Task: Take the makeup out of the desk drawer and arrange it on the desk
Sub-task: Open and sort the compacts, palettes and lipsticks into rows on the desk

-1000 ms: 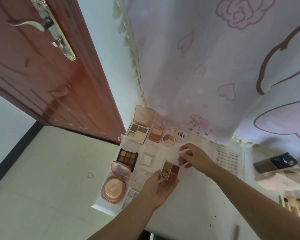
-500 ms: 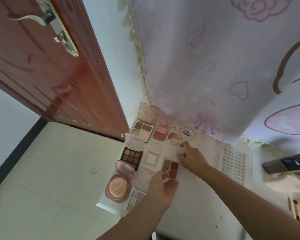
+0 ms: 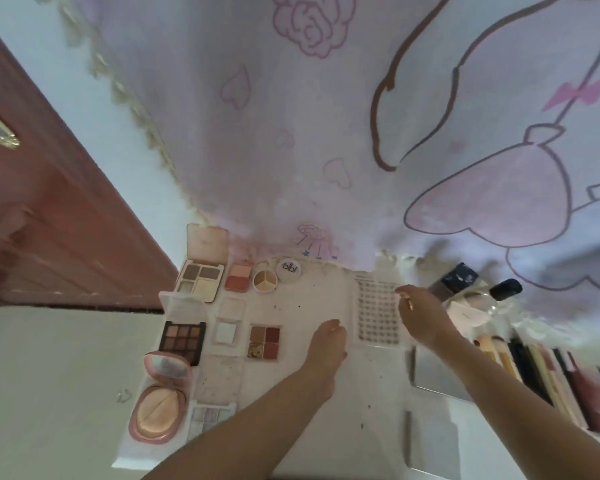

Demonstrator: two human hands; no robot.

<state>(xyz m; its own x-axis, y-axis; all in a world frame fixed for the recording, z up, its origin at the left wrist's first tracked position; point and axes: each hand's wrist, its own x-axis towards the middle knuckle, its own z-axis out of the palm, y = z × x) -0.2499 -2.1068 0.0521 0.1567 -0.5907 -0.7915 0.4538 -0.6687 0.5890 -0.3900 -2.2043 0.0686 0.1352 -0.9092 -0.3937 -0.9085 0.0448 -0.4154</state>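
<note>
Now the four-pan palette (image 3: 264,342) lies apart from the left hand (image 3: 326,348) — both grips, right hand (image 3: 421,315) too, relaxed, empty.

Left hand (image 3: 326,344) flat, fingers relaxed, empty. Right hand (image 3: 420,313) raised, fingers loosely extended, holding nothing.

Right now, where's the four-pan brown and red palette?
Head view: the four-pan palette lies flat on the desk, left of centre, between the small white compact and the left hand, which isn't touching it.
</note>
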